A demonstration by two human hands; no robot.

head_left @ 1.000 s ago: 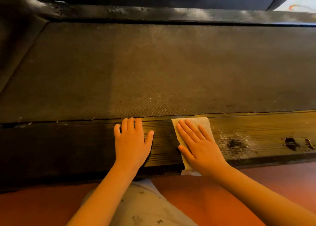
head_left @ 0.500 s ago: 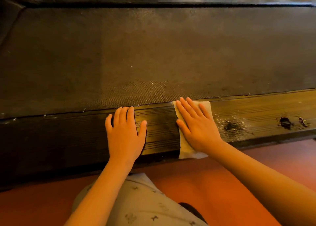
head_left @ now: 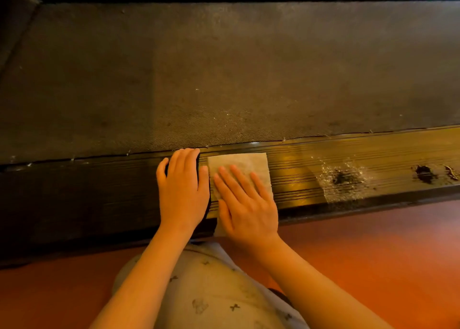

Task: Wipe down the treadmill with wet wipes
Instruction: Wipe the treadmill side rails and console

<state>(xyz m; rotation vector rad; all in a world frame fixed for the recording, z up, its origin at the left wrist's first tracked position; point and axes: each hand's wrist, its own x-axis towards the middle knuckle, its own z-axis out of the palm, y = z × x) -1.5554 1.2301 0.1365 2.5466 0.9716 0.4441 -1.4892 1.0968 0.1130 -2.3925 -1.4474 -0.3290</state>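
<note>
The treadmill [head_left: 224,67] lies across before me, and I am wiping its ribbed near side rail [head_left: 385,154]. My left hand [head_left: 183,194] rests flat and empty on the rail. Just right of it my right hand [head_left: 249,204], fingers straight, presses the wet wipe [head_left: 241,163] down. Next, I judge, the wipe should slide right onto the dusty patch [head_left: 343,176], under firm pressure.
</note>
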